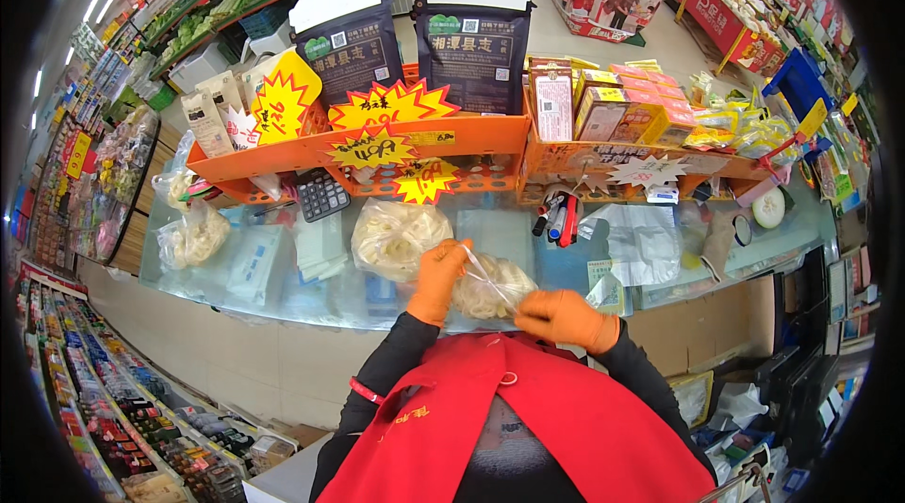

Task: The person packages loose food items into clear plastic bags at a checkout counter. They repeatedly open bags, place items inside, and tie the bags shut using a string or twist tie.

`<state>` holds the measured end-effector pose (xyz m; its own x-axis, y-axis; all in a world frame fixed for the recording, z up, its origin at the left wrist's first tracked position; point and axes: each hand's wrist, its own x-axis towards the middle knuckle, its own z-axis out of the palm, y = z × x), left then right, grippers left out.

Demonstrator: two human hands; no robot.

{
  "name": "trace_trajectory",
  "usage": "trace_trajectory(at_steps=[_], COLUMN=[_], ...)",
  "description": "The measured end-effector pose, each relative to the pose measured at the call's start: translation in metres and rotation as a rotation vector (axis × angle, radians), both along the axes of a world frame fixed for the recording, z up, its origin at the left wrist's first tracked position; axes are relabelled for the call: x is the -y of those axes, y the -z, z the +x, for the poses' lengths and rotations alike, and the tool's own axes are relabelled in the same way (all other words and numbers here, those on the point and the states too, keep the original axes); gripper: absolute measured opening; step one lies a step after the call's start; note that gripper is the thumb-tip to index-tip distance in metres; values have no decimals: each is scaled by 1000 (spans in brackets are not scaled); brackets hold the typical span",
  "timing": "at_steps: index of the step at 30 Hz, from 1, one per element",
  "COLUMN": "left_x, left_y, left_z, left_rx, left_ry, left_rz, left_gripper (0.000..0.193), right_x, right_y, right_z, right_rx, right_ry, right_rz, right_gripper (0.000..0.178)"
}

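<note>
"Where is the bag of pale pieces sitting?"

"It's resting on the table, just right of the larger bag, probably so both hands are reaching it close to the body."

"And each grip?"

"The left hand is pinching its gathered plastic by the larger bag's right side; the right hand, farther right of that bag, is pinching the stretched end. Their spacing seems to be holding the plastic taut."

"What about the pens?"

"They're sitting bunched well right of the larger bag, apparently waiting within reach without crowding the hands."
</note>
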<state>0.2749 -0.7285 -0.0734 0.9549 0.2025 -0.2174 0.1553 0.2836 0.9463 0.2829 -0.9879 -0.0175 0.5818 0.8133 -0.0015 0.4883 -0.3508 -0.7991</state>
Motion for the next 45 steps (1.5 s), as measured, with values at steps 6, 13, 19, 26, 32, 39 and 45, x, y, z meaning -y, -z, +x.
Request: trace_trajectory(at_steps=[6,13,19,26,32,39,45], left_x=[5,4,-71,-119,-171,-203,-223], left_y=[29,-47,-98,-59,-45,-116,-111], left_z=[19,2,-55,-46,-26,-39,-44], left_rx=[-6,55,447,210,223,116,72], left_ry=[10,345,-295,-189,22,548,865], left_rz=[-160,2,828,1528,679,36,-71], left_gripper=[15,29,64,79,10,30,34], right_x=[13,4,-49,-194,-234,-253,-270], right_y=[-12,-34,-72,-32,6,-55,-39], right_z=[-23,-21,-27,-17,-2,-20,-23], right_rx=[452,536,485,626,-510,-642,-791], right_ry=[-29,372,353,384,349,260,214], right_rz=[-223,21,343,110,345,587,535], right_gripper=[19,13,37,43,24,43,41])
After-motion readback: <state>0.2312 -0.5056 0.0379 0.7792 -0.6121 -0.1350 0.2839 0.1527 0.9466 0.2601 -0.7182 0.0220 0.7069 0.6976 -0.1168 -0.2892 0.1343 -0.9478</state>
